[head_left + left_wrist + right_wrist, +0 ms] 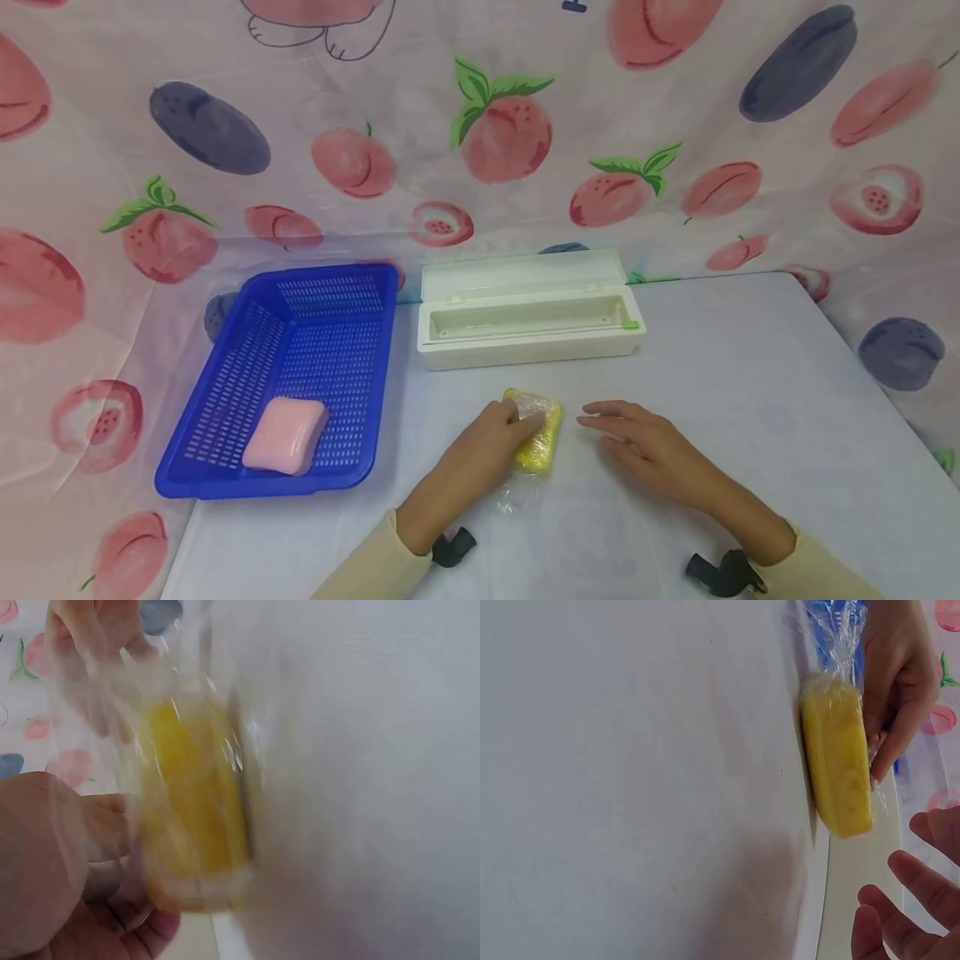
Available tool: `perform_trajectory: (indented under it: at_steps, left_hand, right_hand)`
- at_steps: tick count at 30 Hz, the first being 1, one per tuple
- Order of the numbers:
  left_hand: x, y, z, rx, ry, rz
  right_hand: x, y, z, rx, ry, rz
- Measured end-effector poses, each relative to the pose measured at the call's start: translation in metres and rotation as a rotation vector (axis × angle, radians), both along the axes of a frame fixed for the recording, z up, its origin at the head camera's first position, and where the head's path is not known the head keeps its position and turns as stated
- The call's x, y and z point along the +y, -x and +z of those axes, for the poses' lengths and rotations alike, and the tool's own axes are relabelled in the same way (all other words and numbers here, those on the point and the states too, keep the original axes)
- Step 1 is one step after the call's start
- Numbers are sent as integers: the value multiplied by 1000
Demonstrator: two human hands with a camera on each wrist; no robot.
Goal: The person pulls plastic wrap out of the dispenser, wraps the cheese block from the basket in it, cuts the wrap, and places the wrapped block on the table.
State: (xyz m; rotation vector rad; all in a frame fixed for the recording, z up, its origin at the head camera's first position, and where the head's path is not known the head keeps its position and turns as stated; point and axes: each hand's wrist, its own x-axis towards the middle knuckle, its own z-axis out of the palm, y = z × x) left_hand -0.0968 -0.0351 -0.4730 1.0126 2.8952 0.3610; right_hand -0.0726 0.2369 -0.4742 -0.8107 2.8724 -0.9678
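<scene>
A yellow block (536,456) is wrapped in clear plastic film over the table, with a loose tail of film at its near end. My left hand (478,450) pinches the wrapped block at its left side, thumb on top. In the right wrist view the yellow block (835,757) shows crumpled film gathered at one end. To the right of it, my right hand (660,454) hovers apart with fingers extended and holds nothing. Blurred film covers much of the yellow block (191,802) in the left wrist view.
Behind the hands stands a long white box (528,350) with its lid (525,275) raised and a small green piece (630,324) at its right end. A blue plastic basket (375,400) on the left holds a pink block (281,433). Fruit-patterned cloth hangs behind the white table.
</scene>
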Motion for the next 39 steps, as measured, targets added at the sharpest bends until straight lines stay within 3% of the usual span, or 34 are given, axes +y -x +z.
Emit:
perform_trajectory:
  at_steps: [5, 9, 15, 20, 27, 32, 36, 39]
  left_hand:
    - [-3, 3, -6, -117, -149, 47]
    - [-4, 3, -10, -154, -253, 89]
    - [-6, 1, -16, -123, -378, 109]
    - [-10, -1, -19, -81, -456, 57]
    - [-25, -12, -21, 26, -377, -90]
    - [-35, -20, -23, 70, -272, -194]
    - [-36, -24, -22, 92, -176, -204]
    - [-34, -25, -20, 103, -118, -182]
  right_hand:
    - [-4, -1, 1, -95, 12, 28]
    - [-9, -3, 1, -187, 78, 93]
    - [-25, -7, -2, -369, 171, 159]
    - [-38, -10, -3, -455, 183, 143]
    - [-51, -13, -3, -291, 44, 129]
    - [-53, -14, -5, -157, 57, 129]
    - [-55, -12, -7, -15, 86, 128]
    - [-57, -9, -8, -26, 116, 109]
